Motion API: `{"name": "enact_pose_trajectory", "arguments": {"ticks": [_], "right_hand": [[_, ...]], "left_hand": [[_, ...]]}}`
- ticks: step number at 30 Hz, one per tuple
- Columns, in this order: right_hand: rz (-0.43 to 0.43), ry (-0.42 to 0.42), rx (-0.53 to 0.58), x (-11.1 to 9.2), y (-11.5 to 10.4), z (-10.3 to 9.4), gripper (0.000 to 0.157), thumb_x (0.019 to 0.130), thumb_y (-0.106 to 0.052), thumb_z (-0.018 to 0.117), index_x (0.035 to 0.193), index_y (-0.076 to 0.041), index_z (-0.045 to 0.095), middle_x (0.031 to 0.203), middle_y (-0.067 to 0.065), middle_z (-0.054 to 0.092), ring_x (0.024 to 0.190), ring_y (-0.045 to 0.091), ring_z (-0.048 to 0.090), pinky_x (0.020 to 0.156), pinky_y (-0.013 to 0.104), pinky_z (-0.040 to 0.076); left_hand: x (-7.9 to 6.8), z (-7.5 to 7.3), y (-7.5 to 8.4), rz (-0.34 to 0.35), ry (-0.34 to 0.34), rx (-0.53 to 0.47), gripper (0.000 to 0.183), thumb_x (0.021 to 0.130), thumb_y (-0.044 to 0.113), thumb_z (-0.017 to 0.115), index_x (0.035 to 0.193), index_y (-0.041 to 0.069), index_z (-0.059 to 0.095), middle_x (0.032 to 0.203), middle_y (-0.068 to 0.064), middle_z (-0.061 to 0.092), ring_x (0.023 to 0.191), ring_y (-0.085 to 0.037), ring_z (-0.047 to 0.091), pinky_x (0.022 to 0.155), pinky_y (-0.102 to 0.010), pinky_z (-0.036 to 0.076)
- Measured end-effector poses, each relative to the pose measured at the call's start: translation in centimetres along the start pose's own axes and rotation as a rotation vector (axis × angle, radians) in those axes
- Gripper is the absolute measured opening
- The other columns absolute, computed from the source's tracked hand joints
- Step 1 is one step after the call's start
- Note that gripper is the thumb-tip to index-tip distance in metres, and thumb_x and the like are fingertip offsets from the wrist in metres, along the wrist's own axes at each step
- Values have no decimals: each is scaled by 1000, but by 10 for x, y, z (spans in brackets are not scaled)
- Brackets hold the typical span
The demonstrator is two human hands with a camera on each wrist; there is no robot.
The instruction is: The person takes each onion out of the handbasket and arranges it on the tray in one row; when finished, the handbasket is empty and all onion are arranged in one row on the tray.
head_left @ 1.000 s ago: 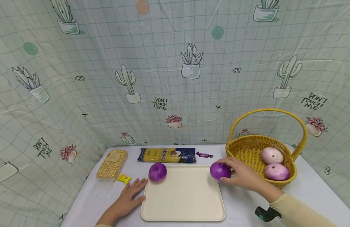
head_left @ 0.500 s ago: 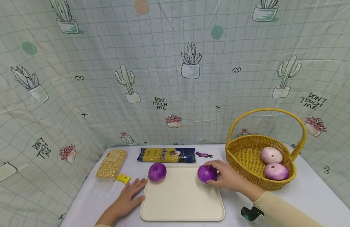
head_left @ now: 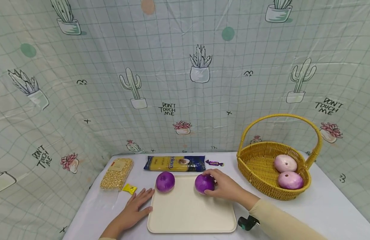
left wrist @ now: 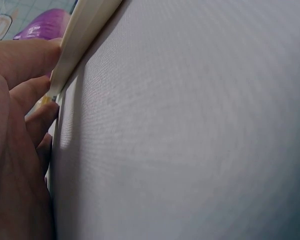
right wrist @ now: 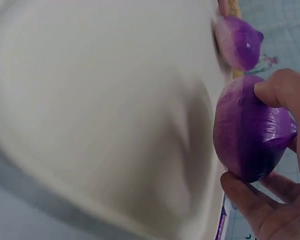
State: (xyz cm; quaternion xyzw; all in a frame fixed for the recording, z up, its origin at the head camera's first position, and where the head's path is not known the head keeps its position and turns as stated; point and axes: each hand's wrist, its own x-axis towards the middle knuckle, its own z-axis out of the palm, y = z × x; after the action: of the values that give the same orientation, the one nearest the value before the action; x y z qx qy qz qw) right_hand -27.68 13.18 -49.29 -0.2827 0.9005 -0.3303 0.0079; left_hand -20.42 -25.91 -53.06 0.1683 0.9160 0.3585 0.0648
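My right hand (head_left: pixel 223 186) grips a purple onion (head_left: pixel 204 184) over the back part of the cream tray (head_left: pixel 190 216). In the right wrist view, thumb and fingers curl round this onion (right wrist: pixel 250 129) from both sides, and its shadow falls on the tray. A second purple onion (head_left: pixel 165 182) sits at the tray's back left corner. My left hand (head_left: pixel 137 206) rests beside the tray's left edge with its fingers spread straight. The left wrist view shows its fingertips right at the tray rim (left wrist: pixel 82 40).
A yellow wicker basket (head_left: pixel 262 186) with two paler onions (head_left: pixel 289 180) stands at the right. Behind the tray lie a pasta packet (head_left: pixel 174 163) and a purple-wrapped candy (head_left: pixel 214 163). On the left are a bag of corn kernels (head_left: pixel 116 173) and a yellow sachet (head_left: pixel 130 188).
My right hand has carried the purple onion leftward from the tray's right edge to over its back middle. My left hand stays at the tray's left edge.
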Motion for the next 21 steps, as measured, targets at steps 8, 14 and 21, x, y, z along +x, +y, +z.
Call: {"name": "enact_pose_trajectory", "arguments": {"ticks": [8, 14, 21], "right_hand": [[-2, 18, 17, 16, -6, 14, 58, 81, -27, 86, 129, -12, 58, 127, 10, 60, 111, 25, 62, 91, 44, 56], [-13, 33, 21, 29, -10, 25, 57, 82, -26, 85, 130, -12, 58, 129, 10, 61, 116, 27, 62, 97, 46, 55], [-35, 28, 42, 41, -17, 36, 57, 84, -25, 84, 133, -11, 58, 138, 16, 56, 124, 32, 58, 102, 47, 53]], "left_hand": [[1, -1, 0, 5, -5, -1, 63, 101, 39, 61, 155, 11, 44, 162, -14, 36, 152, -46, 16, 119, -67, -7], [0, -2, 1, 4, -10, -10, 63, 101, 39, 61, 155, 11, 44, 162, -15, 36, 152, -47, 15, 119, -68, -7], [0, -2, 1, 2, -8, -13, 63, 101, 38, 61, 155, 11, 44, 162, -15, 36, 152, -47, 15, 119, -68, -7]]}}
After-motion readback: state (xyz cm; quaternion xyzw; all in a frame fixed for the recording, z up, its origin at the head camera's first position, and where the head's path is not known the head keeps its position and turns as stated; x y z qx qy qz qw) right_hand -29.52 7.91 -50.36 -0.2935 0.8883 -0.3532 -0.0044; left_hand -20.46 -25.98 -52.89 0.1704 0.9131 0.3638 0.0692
